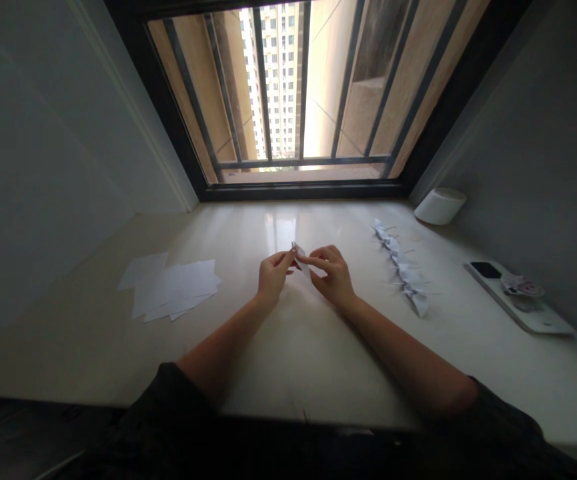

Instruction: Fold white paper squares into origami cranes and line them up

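Dark sleeves [168,393] | left hand [272,277], right hand [333,277] together | pinching pointed folded white paper [298,252]

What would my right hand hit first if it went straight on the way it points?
Your right hand would meet the small folded white paper first, which it seems to touch already. Your left hand lies just beyond, though depth is unclear.

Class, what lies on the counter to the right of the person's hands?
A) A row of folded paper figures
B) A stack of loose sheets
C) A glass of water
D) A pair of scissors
A: the row of folded paper figures lies on the counter beyond the right hand; the loose sheets lie on the left.
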